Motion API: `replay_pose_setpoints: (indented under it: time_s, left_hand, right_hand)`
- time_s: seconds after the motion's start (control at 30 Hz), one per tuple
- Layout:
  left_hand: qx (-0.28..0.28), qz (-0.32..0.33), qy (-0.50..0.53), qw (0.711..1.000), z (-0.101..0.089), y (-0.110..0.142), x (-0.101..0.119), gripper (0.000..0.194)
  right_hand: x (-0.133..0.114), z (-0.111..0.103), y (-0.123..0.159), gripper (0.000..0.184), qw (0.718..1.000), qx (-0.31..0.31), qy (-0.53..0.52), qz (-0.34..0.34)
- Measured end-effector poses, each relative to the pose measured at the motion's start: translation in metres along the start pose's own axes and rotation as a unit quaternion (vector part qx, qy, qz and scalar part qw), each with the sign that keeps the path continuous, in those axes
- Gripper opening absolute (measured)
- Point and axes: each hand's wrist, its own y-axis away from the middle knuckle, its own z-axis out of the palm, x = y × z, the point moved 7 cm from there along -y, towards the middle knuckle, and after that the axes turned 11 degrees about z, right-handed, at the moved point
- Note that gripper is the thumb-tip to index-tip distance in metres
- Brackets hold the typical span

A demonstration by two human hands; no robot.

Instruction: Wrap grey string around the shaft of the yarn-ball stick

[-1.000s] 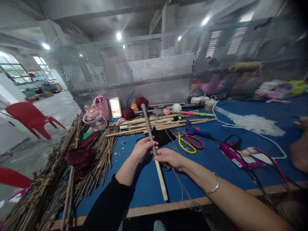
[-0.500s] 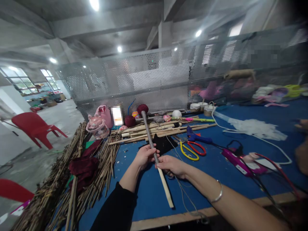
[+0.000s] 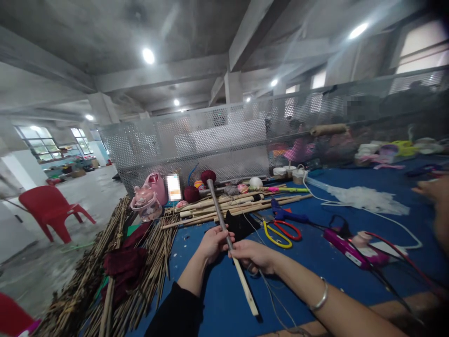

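Observation:
A wooden stick slants across the middle of the view, its upper part wrapped in grey and its lower end bare pale wood. At its far end sits a dark red yarn-covered ball. My left hand is closed around the grey part. Just below, my right hand pinches the stick where the grey wrapping meets bare wood. Thin grey string trails from under my right hand toward the table's front edge. A black cloth lies behind my hands.
Scissors with yellow and red handles, a blue glue gun and a purple power strip lie to the right. Bundled twigs fill the left side. Sticks lie behind. Another person's hand shows at far right.
The camera view has tilted upward, so the table contents appear lower. Both hands keep their hold on the stick, with little visible change in their grip.

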Motion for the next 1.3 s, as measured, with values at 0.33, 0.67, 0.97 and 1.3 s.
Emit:
replay_pose_setpoints:
  time_s: [0.33, 0.67, 0.97, 1.3]
  left_hand:
    - [-0.007, 0.023, -0.008, 1.0, 0.007, 0.002, 0.002, 0.036]
    - [-0.004, 0.032, -0.024, 0.999, 0.009, 0.002, 0.004, 0.032]
    - [0.012, 0.041, -0.027, 0.999, 0.005, 0.001, 0.004, 0.04]
    - [0.018, 0.033, -0.036, 0.999, 0.006, 0.003, 0.007, 0.037]
  right_hand:
    - [0.0, -0.005, -0.005, 0.023, 0.999, 0.047, -0.018, -0.022]
    - [0.002, -0.003, 0.001, 0.019, 1.0, -0.001, -0.026, 0.005]
    - [-0.002, -0.004, -0.003, 0.027, 0.996, 0.078, 0.006, -0.043]
    - [-0.001, -0.004, -0.001, 0.029, 0.996, 0.063, 0.042, -0.05]
